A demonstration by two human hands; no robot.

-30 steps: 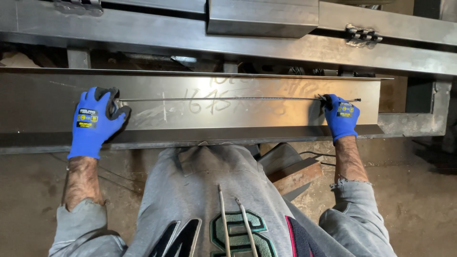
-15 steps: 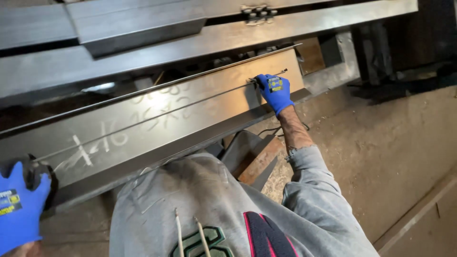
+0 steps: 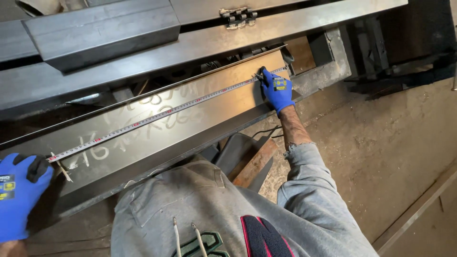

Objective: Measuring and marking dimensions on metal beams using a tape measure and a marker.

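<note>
At frame edge, left hand [image 3: 19, 192] cropped, apparently gripping tape [image 3: 157, 115].

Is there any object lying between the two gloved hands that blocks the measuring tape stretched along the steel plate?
Nothing visible blocks it. The measuring tape runs flat across the steel plate from the left hand to the right hand. Only chalk marks lie near it, flat on the surface.

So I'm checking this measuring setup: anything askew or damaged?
Nothing stands out. The white tape measure lies straight along the grey steel beam, held by the blue-gloved left hand and right hand.
</note>
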